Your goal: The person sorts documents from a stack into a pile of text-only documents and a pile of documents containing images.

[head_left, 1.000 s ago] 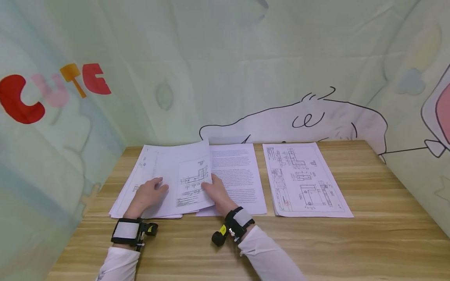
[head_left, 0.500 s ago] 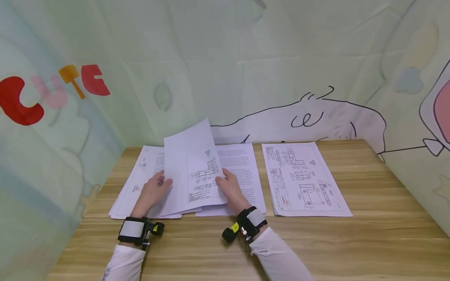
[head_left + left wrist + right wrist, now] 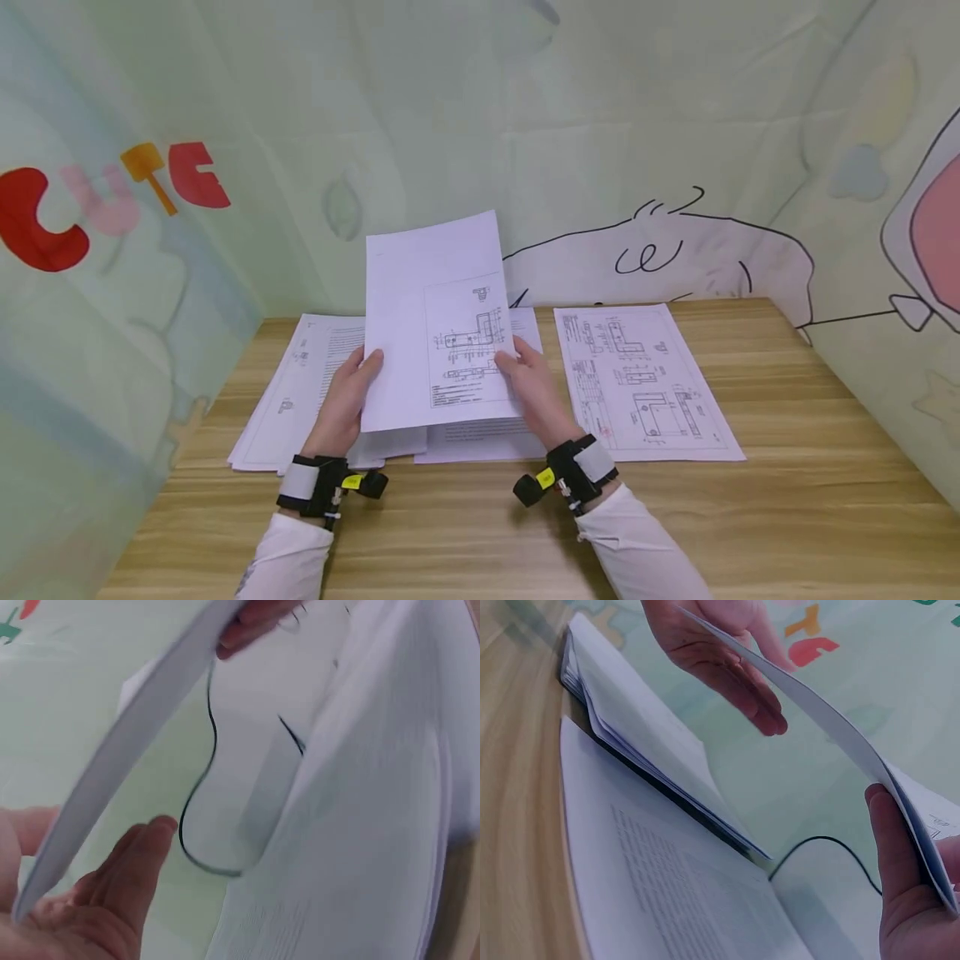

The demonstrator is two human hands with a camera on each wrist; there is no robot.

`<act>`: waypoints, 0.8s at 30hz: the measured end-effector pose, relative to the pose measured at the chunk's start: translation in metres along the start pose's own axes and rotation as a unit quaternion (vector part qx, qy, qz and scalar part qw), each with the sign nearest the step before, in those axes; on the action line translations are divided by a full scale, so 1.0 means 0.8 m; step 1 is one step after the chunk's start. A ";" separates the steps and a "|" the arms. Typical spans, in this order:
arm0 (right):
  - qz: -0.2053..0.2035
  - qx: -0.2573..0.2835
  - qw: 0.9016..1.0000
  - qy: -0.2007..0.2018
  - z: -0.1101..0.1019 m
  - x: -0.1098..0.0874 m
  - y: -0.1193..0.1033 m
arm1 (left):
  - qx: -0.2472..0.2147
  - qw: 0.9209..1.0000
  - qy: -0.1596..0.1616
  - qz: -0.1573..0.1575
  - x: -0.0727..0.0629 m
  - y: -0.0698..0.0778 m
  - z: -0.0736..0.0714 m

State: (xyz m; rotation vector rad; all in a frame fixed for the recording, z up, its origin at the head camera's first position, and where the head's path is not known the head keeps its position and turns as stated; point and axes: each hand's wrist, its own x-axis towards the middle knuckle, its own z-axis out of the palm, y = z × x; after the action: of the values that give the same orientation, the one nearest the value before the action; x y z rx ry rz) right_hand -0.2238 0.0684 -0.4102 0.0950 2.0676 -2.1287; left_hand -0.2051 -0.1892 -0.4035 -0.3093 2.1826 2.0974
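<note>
A sheet of paper (image 3: 405,325) bearing a technical drawing stands raised off the table, tilted up toward the head camera. My right hand (image 3: 532,387) pinches its right edge, thumb on the printed face and fingers behind, as the right wrist view shows. At the left edge, my left hand (image 3: 341,408) has its thumb in front, while its fingers (image 3: 139,874) extend straight behind, apart from the paper. Below lie a left paper stack (image 3: 281,400) and a middle paper stack (image 3: 480,442) of dense text, both partly hidden by the raised sheet.
A right paper stack (image 3: 645,383) with technical drawings on top lies on the wooden table (image 3: 810,500). Behind the table hangs a printed cloth backdrop (image 3: 600,100). Each wrist wears a black strap with a small camera.
The sheet has risen off the left stack and moved right, turning more upright. My right hand moved right and up with it; my left hand came rightward to its left edge.
</note>
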 end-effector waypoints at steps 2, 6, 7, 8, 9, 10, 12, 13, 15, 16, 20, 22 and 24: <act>-0.002 -0.002 1.000 0.001 -0.011 -0.004 -0.005 | -0.016 1.000 -0.019 0.006 -0.002 0.002 0.012; -0.013 -0.018 1.000 0.001 -0.034 -0.011 -0.015 | -0.031 0.998 -0.044 0.034 -0.005 0.005 0.038; -0.016 -0.024 1.000 0.002 -0.040 -0.013 -0.018 | -0.034 0.997 -0.046 0.044 -0.005 0.005 0.045; -0.021 -0.032 0.999 0.004 -0.047 -0.014 -0.021 | -0.035 0.997 -0.047 0.053 -0.005 0.006 0.051; -0.028 -0.037 0.999 0.003 -0.053 -0.016 -0.023 | -0.037 0.996 -0.047 0.060 -0.005 0.006 0.058; -0.031 -0.042 0.999 0.004 -0.060 -0.018 -0.026 | -0.038 0.996 -0.048 0.066 -0.006 0.007 0.065; -0.038 -0.056 0.998 0.005 -0.075 -0.023 -0.032 | -0.034 0.995 -0.052 0.078 -0.006 0.008 0.079; -0.041 -0.064 0.997 0.009 -0.082 -0.025 -0.034 | -0.031 0.995 -0.055 0.083 -0.007 0.009 0.087; -0.045 -0.079 0.996 0.017 -0.097 -0.030 -0.038 | -0.029 0.994 -0.063 0.087 -0.010 0.010 0.102; -0.043 -0.087 0.995 0.021 -0.105 -0.033 -0.040 | -0.026 0.993 -0.067 0.090 -0.011 0.011 0.110; -0.052 -0.117 0.991 0.044 -0.134 -0.040 -0.042 | -0.020 0.990 -0.090 0.105 -0.014 0.014 0.142; -0.054 -0.130 0.988 0.055 -0.149 -0.043 -0.041 | -0.008 0.987 -0.110 0.119 -0.014 0.014 0.156; -0.059 -0.145 0.985 0.067 -0.165 -0.046 -0.040 | 0.007 0.982 -0.133 0.132 -0.015 0.014 0.170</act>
State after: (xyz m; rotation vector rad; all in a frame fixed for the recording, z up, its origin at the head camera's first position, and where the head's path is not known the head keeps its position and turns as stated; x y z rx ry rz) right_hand -0.2029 0.2033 -0.3776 0.0795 2.4959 -1.9028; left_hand -0.2051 -0.0524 -0.3962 0.2633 2.1752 2.0998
